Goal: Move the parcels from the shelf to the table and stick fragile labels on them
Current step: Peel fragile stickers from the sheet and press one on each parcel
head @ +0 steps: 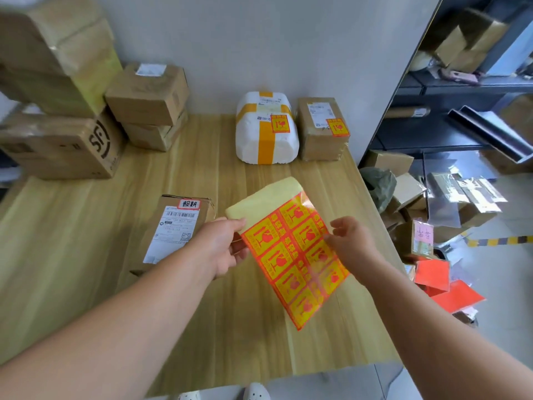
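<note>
Two parcels point(266, 131) point(320, 134), stickers point(279, 123) probably "fragile"

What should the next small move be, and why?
Probably peel one label off the sticker sheet with the right hand, which touches its edge while the left hand holds it; the near cardboard parcel shows no fragile label.

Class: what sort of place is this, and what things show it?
Probably a parcel sorting room: taped cardboard parcels on the wooden table, a sheet of fragile labels, dark shelving with boxes.
</note>
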A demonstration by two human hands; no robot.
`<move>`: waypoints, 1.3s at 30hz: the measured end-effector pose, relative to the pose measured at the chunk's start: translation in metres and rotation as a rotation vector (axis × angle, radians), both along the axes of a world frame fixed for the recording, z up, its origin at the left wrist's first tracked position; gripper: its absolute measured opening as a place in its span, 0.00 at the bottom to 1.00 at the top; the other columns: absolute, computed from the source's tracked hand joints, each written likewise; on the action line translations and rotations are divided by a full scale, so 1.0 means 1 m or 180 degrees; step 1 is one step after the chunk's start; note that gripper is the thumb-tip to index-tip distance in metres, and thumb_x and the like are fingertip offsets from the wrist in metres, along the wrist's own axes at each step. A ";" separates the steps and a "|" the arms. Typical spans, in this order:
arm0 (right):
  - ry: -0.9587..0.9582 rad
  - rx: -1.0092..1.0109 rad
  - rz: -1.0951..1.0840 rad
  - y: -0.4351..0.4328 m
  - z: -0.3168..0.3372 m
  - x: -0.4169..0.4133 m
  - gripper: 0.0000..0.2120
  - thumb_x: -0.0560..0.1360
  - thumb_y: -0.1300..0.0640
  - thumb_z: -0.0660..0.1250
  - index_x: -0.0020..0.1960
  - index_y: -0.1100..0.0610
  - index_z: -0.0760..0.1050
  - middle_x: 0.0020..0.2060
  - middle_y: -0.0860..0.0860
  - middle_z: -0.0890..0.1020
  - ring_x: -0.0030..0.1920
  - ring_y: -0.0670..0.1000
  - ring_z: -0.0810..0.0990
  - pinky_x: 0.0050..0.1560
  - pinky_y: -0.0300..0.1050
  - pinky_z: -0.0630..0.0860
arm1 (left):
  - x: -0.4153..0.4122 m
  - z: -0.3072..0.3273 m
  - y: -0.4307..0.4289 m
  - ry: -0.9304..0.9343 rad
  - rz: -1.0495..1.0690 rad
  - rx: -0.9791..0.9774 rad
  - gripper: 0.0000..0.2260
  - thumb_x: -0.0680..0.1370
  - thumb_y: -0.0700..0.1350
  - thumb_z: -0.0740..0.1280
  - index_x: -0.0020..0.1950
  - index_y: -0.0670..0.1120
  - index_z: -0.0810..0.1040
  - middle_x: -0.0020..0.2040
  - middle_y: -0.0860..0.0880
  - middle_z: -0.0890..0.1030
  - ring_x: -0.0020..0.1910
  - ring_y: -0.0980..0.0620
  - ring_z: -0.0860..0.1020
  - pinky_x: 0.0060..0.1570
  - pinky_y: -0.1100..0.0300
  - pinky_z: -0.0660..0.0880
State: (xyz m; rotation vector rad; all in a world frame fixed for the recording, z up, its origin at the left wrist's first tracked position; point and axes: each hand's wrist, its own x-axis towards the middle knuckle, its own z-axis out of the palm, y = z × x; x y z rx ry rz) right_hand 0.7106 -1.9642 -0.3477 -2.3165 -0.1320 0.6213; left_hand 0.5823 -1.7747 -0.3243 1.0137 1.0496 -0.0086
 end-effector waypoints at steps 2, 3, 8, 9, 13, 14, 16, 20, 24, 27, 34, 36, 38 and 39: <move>-0.0585 0.0113 0.0065 0.014 0.004 -0.013 0.09 0.74 0.56 0.70 0.53 0.53 0.76 0.47 0.50 0.79 0.49 0.53 0.78 0.49 0.46 0.74 | -0.002 0.007 -0.003 -0.0091 0.0001 -0.0049 0.06 0.80 0.40 0.62 0.44 0.47 0.70 0.36 0.46 0.77 0.33 0.50 0.75 0.33 0.59 0.71; -0.0673 0.0273 0.0169 0.022 0.008 -0.023 0.06 0.73 0.57 0.71 0.48 0.52 0.76 0.43 0.49 0.79 0.45 0.52 0.77 0.45 0.45 0.74 | -0.003 0.008 -0.004 -0.0126 0.0015 -0.0078 0.05 0.80 0.39 0.62 0.45 0.47 0.70 0.37 0.45 0.77 0.34 0.49 0.76 0.33 0.57 0.72; -0.0331 0.0856 0.0830 0.049 0.018 -0.073 0.08 0.72 0.50 0.72 0.41 0.52 0.76 0.32 0.45 0.77 0.36 0.47 0.75 0.42 0.47 0.74 | -0.008 0.013 -0.015 -0.0263 -0.0063 -0.0129 0.04 0.79 0.36 0.63 0.51 0.43 0.71 0.39 0.43 0.77 0.32 0.49 0.77 0.31 0.57 0.79; -0.0226 0.0966 0.0853 0.051 0.018 -0.078 0.09 0.71 0.49 0.73 0.42 0.53 0.76 0.33 0.44 0.77 0.36 0.46 0.74 0.41 0.47 0.73 | -0.009 0.014 -0.016 -0.0255 -0.0059 -0.0112 0.04 0.78 0.36 0.64 0.51 0.43 0.70 0.38 0.43 0.76 0.29 0.50 0.77 0.29 0.58 0.80; -0.0119 0.1002 0.0714 0.051 0.021 -0.084 0.13 0.70 0.47 0.74 0.42 0.54 0.73 0.32 0.45 0.74 0.34 0.46 0.71 0.38 0.44 0.70 | -0.012 0.018 -0.020 -0.0312 -0.0034 -0.0168 0.07 0.76 0.35 0.66 0.52 0.41 0.72 0.36 0.44 0.77 0.24 0.52 0.77 0.28 0.58 0.79; -0.0123 0.0975 0.0686 0.051 0.021 -0.084 0.14 0.70 0.47 0.74 0.41 0.54 0.72 0.32 0.45 0.74 0.33 0.46 0.71 0.37 0.44 0.69 | -0.012 0.018 -0.021 -0.0336 -0.0039 -0.0207 0.06 0.76 0.35 0.67 0.50 0.42 0.72 0.35 0.45 0.77 0.24 0.52 0.77 0.29 0.58 0.79; -0.0135 0.0930 0.0635 0.050 0.021 -0.083 0.14 0.70 0.47 0.73 0.40 0.53 0.71 0.31 0.45 0.74 0.33 0.46 0.71 0.36 0.45 0.69 | -0.011 0.020 -0.024 -0.0370 -0.0098 -0.0298 0.04 0.76 0.36 0.67 0.48 0.43 0.74 0.34 0.47 0.76 0.24 0.53 0.77 0.33 0.58 0.80; -0.0029 0.1078 0.0571 0.046 0.022 -0.081 0.12 0.72 0.50 0.72 0.39 0.55 0.71 0.30 0.45 0.73 0.32 0.47 0.71 0.36 0.45 0.68 | -0.010 0.022 -0.028 -0.0395 -0.0181 -0.0317 0.05 0.77 0.38 0.66 0.46 0.45 0.71 0.33 0.48 0.74 0.26 0.53 0.77 0.42 0.54 0.77; 0.0261 0.1296 0.0471 0.042 0.021 -0.080 0.12 0.73 0.52 0.72 0.39 0.55 0.71 0.30 0.45 0.71 0.31 0.46 0.68 0.35 0.42 0.66 | -0.010 0.022 -0.029 -0.0377 -0.0338 -0.0134 0.06 0.78 0.38 0.66 0.44 0.47 0.71 0.35 0.48 0.78 0.36 0.51 0.78 0.45 0.55 0.74; 0.0446 0.1450 0.0381 0.040 0.017 -0.080 0.11 0.73 0.51 0.71 0.40 0.56 0.71 0.33 0.49 0.72 0.34 0.48 0.69 0.37 0.43 0.67 | -0.010 0.021 -0.030 -0.0397 -0.0460 0.0011 0.06 0.78 0.38 0.65 0.44 0.47 0.72 0.33 0.50 0.81 0.36 0.51 0.79 0.43 0.57 0.72; 0.0708 0.1528 0.0212 0.039 0.013 -0.077 0.10 0.68 0.50 0.70 0.39 0.54 0.72 0.36 0.53 0.76 0.38 0.51 0.73 0.41 0.49 0.70 | -0.010 0.020 -0.032 -0.0440 -0.0631 0.0151 0.05 0.78 0.38 0.66 0.46 0.48 0.73 0.34 0.51 0.82 0.34 0.55 0.82 0.43 0.58 0.71; 0.0767 0.1519 0.0174 0.040 0.012 -0.076 0.08 0.68 0.52 0.70 0.38 0.54 0.72 0.36 0.53 0.77 0.39 0.51 0.74 0.42 0.49 0.70 | -0.010 0.020 -0.031 -0.0437 -0.0660 0.0195 0.05 0.78 0.38 0.66 0.46 0.48 0.73 0.36 0.50 0.82 0.35 0.54 0.82 0.44 0.57 0.71; 0.0805 0.1495 0.0143 0.041 0.012 -0.075 0.07 0.71 0.55 0.69 0.39 0.55 0.72 0.36 0.53 0.78 0.39 0.52 0.74 0.42 0.49 0.70 | -0.010 0.021 -0.031 -0.0430 -0.0674 0.0241 0.06 0.78 0.38 0.66 0.45 0.48 0.73 0.38 0.49 0.82 0.37 0.53 0.81 0.43 0.57 0.70; 0.0822 0.1482 0.0132 0.042 0.012 -0.074 0.06 0.72 0.55 0.69 0.39 0.55 0.73 0.36 0.53 0.79 0.39 0.52 0.75 0.42 0.49 0.70 | -0.010 0.021 -0.031 -0.0423 -0.0681 0.0259 0.05 0.77 0.38 0.66 0.45 0.48 0.73 0.38 0.49 0.82 0.37 0.52 0.81 0.43 0.58 0.70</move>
